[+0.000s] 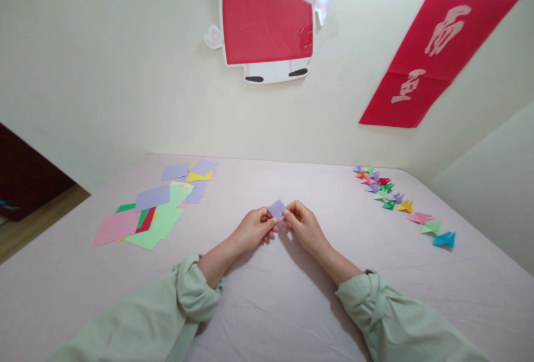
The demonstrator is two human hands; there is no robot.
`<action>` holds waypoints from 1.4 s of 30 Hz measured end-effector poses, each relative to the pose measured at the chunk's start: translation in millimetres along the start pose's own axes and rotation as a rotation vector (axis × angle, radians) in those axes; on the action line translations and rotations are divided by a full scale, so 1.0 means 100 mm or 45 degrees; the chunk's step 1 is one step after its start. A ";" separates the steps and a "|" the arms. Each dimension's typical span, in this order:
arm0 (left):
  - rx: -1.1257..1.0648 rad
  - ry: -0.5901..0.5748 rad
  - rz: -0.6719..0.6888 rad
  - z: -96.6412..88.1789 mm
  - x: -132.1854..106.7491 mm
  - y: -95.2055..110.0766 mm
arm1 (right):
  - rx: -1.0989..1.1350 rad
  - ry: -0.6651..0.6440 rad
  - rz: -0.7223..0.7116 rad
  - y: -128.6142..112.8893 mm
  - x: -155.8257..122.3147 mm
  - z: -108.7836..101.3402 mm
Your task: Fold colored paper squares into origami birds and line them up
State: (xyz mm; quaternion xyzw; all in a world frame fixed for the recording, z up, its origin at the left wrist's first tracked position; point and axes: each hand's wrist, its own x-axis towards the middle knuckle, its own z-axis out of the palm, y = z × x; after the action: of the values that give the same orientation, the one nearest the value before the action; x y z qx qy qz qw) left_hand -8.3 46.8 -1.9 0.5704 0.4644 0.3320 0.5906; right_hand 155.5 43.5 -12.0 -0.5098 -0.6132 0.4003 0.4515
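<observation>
A small purple piece of paper, folded into a diamond shape, is held just above the pale sheet in the middle of the view. My left hand pinches its lower left edge between thumb and fingers. At its right corner, my right hand is closed in a pinch on the same paper. The fingertips cover parts of the paper's edges, so its layers cannot be made out.
Loose sheets of coloured paper lie overlapping at the left. Several small folded paper figures form a line along the right. Behind the pale cloth-covered surface rises a wall with a red cartoon cutout and a red banner.
</observation>
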 end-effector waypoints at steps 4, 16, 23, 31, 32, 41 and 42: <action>0.094 0.037 -0.057 0.01 0.00 -0.02 | -0.354 0.045 -0.054 -0.01 0.00 -0.03; 1.056 0.170 0.642 0.06 -0.09 -0.06 | -1.181 0.066 -0.038 -0.01 0.05 -0.05; 1.355 0.075 0.579 0.07 -0.09 -0.11 | -1.323 0.045 -0.139 -0.09 -0.03 -0.04; 1.439 0.082 0.585 0.05 -0.11 -0.10 | -1.540 -0.208 -0.234 -0.15 -0.16 0.02; 1.445 0.083 0.588 0.05 -0.11 -0.10 | -1.562 -0.221 -0.238 -0.15 -0.16 0.01; 1.471 0.046 0.604 0.02 -0.14 -0.07 | -1.682 -0.281 -0.239 -0.20 0.00 -0.03; 1.468 0.045 0.604 0.01 -0.14 -0.07 | -1.688 -0.285 -0.234 -0.20 0.02 -0.03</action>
State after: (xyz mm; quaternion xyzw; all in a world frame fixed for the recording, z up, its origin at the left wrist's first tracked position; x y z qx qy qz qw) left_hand -13.1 32.4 -6.7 0.8796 0.4391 0.1594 0.0900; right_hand 153.4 42.2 7.8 -0.5802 -0.8129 -0.0498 0.0096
